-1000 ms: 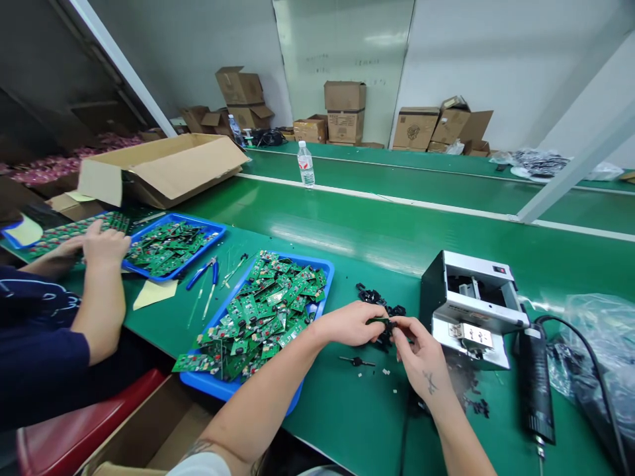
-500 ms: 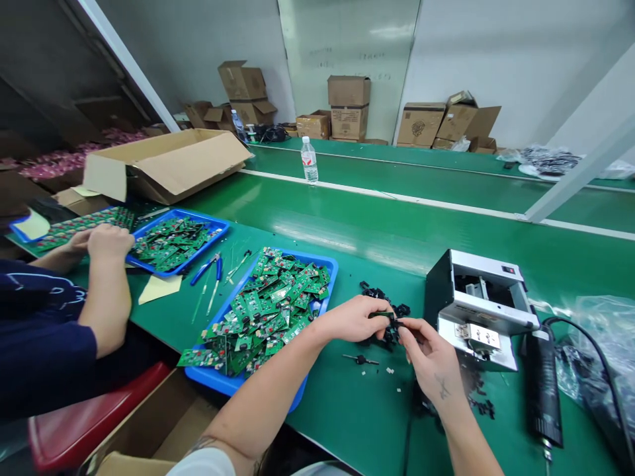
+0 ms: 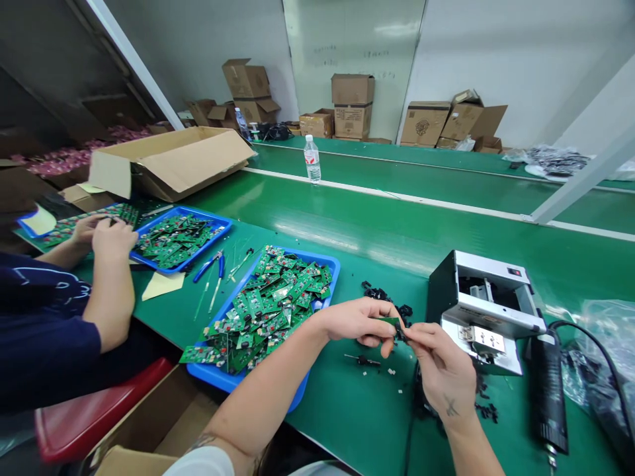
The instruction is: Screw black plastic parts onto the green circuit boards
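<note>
Between the thumb and fingers of my left hand is a small green circuit board. My right hand pinches a small black part against the board's right end; its exact kind is too small to make out. Behind and below the hands lies a pile of small black parts, partly covered by my fingers. To the left, a blue tray is heaped with similar circuit boards. A thin dark tool with a metal shaft lies just below my left hand, near several tiny white bits.
A silver-and-black machine stands right of my hands, beside a black cylindrical corded tool. At left, a co-worker's hands work near a second blue tray. Pliers, a water bottle and an open carton are farther back.
My hands have tilted slightly, and more of the green board shows between them. My left fingers have uncurled a little below it. The camera view has shifted slightly.
</note>
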`<control>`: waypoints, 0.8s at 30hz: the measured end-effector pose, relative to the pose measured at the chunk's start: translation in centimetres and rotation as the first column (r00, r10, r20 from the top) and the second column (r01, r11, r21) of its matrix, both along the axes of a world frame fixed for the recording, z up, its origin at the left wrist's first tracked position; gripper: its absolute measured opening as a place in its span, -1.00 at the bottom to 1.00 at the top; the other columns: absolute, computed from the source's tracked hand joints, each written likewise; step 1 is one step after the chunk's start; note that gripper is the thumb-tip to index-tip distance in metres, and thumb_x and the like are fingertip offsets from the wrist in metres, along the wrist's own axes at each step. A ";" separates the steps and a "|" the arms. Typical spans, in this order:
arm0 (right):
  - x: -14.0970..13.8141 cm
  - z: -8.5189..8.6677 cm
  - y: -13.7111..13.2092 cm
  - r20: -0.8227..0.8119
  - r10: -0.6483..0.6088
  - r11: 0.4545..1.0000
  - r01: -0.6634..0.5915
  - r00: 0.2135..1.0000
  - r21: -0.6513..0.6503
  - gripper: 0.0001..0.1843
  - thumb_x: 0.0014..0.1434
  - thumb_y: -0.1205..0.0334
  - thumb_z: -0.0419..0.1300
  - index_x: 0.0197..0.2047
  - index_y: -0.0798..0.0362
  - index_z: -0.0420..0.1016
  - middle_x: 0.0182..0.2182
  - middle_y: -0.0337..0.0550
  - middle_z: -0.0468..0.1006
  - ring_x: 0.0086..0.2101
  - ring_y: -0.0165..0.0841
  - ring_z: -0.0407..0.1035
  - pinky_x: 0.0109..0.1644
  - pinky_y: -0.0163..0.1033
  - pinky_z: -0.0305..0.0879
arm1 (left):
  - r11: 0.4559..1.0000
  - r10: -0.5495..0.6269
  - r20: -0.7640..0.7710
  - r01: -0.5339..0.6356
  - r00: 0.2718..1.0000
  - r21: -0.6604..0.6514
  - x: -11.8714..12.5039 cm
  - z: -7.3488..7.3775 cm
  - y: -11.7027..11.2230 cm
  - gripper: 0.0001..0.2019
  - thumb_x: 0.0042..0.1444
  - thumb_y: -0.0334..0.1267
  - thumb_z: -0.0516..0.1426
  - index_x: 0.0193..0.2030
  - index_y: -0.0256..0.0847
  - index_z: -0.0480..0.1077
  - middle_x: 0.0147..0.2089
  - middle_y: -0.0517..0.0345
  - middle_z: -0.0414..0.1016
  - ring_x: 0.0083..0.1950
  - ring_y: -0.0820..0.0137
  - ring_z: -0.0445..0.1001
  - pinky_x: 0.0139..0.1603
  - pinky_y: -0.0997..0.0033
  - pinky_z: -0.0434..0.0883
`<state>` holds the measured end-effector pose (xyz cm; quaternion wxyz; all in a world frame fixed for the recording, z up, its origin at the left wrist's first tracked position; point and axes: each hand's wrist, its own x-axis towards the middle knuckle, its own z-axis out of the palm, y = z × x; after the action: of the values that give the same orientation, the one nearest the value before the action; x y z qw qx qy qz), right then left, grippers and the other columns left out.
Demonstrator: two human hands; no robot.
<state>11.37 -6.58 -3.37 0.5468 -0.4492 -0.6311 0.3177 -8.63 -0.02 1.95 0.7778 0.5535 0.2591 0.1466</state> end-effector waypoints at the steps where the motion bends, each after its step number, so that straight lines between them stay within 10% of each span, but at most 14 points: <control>1: 0.1 0.0 -0.1 -0.014 0.012 1.000 -0.012 1.000 0.018 -0.82 0.19 0.28 0.22 -0.21 -0.10 0.65 -0.24 -0.05 0.56 -0.26 -0.24 0.45 -0.26 -0.15 0.39 | 0.999 -0.023 0.015 0.024 1.000 -0.025 -0.1 0.0 0.0 -0.69 0.14 -0.07 0.20 -0.14 -0.25 0.30 -0.45 0.17 0.47 -0.57 0.60 0.09 -0.53 0.52 0.02; 11: 0.0 -0.9 -0.3 -0.237 0.092 0.995 -0.097 0.967 -0.009 -0.86 0.15 0.28 0.26 -0.27 -0.11 0.67 -0.32 -0.05 0.52 -0.37 -0.28 0.38 -0.44 -0.21 0.24 | 0.997 -0.064 0.054 0.066 0.996 -0.042 -0.1 0.3 -0.1 -0.66 0.08 -0.03 0.25 -0.22 -0.24 0.30 -0.44 0.16 0.49 -0.57 0.60 0.11 -0.53 0.51 0.06; 24: -0.8 -0.4 0.1 -0.555 0.054 0.907 -0.274 0.830 -0.321 -0.72 0.16 0.00 0.25 -0.38 -0.02 0.29 -0.38 -0.22 0.31 -0.54 -0.49 0.20 -0.60 -0.37 0.09 | 0.885 0.236 -0.121 -0.161 0.964 0.437 0.8 1.3 -1.4 -0.96 0.10 -0.39 0.08 -0.29 -0.25 0.35 -0.46 0.27 0.38 -0.42 0.53 0.37 -0.35 0.55 0.31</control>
<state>10.58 -6.52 -3.80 0.5708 -0.3849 -0.4152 0.5947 -7.84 -1.46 3.28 0.5950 0.6898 0.3423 0.2302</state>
